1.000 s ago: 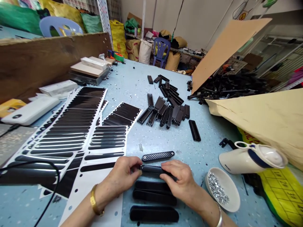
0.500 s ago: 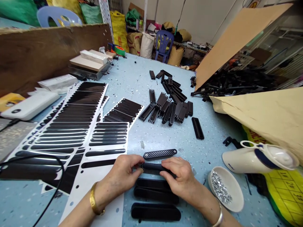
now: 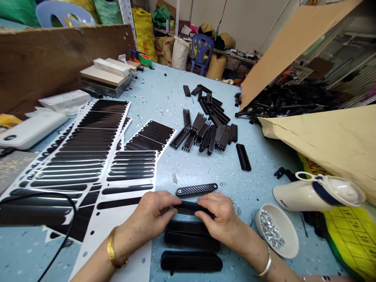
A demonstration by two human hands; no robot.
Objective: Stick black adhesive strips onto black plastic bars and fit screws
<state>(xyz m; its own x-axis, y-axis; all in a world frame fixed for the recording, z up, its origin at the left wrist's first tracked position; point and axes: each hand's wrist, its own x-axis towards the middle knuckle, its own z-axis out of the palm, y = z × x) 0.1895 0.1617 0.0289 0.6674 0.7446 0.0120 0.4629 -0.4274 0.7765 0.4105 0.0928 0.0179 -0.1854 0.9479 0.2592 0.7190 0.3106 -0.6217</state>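
Between my two hands lies a long black plastic strip (image 3: 188,206) with rounded ends. My left hand (image 3: 157,209) pinches its left end between thumb and fingers, and my right hand (image 3: 216,213) grips its right end the same way. Just beyond sits a textured black bar (image 3: 196,190) with a small screw at each end. Nearer to me, several smooth black bars (image 3: 190,261) lie side by side, partly under my right hand. Left of my hands are white sheets of glossy black strip stickers (image 3: 133,166); one sheet passes beneath my left forearm.
A heap of black bars (image 3: 205,131) is spread mid-table, with a single bar (image 3: 243,157) apart. On the right are a white bowl (image 3: 290,239) of small silver pieces and a cream flask (image 3: 302,194) lying on its side. A black cable (image 3: 73,219) curves at left.
The view has shifted slightly, moving everything a little left and up. Both hands stay on the black strip with only a slight shift of the fingers.
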